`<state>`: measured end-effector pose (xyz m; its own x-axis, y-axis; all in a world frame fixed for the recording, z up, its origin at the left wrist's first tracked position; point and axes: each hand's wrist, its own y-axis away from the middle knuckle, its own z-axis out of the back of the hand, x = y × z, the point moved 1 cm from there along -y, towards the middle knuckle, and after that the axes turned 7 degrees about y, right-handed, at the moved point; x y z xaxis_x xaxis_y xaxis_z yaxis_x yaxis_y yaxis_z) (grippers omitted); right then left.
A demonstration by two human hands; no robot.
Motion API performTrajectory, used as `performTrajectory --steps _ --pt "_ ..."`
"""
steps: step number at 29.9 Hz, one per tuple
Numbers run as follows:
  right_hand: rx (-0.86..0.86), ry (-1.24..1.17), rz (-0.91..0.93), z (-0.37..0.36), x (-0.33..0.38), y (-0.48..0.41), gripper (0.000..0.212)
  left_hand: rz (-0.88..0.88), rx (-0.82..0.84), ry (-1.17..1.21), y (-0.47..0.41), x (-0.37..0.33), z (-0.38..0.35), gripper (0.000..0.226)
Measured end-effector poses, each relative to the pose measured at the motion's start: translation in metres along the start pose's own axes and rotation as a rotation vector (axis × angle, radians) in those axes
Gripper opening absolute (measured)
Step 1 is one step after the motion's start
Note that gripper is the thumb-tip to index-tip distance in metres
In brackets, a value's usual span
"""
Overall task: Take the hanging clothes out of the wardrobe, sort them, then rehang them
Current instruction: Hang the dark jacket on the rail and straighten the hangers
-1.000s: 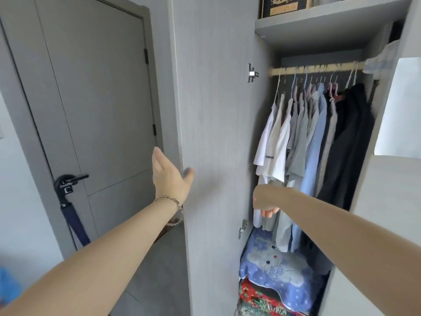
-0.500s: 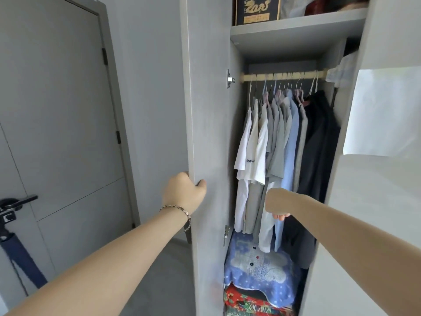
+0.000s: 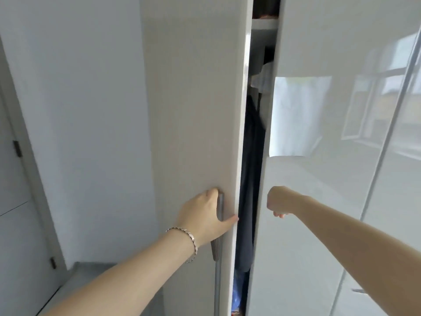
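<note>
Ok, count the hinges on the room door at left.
2. The upper hinge sits at mid-frame on the room door; the lower hinge is near its bottom. Another may lie above the frame.

Pale grey wall (image 3: 91, 110) left; grey room door (image 3: 13, 236) with hinges (image 3: 16, 148) far left; grey floor (image 3: 84, 275) below; soft daylight.

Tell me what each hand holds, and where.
Left hand grips the grey metal bar handle of the white wardrobe door near its top; the curled right hand holds nothing visible.
</note>
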<state>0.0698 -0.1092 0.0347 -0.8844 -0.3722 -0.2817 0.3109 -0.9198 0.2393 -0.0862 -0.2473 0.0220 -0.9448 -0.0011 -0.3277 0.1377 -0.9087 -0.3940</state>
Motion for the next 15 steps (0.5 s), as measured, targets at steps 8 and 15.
performTrajectory --steps 8,15 --pt "-0.168 -0.309 -0.129 -0.026 -0.098 -0.075 0.018 0.181 0.103 -0.014 -0.118 -0.061 -0.098 0.039" --pt "-0.155 -0.283 -0.082 -0.021 -0.144 -0.134 0.024 0.331 0.089 -0.135 -0.198 -0.078 -0.127 0.037"
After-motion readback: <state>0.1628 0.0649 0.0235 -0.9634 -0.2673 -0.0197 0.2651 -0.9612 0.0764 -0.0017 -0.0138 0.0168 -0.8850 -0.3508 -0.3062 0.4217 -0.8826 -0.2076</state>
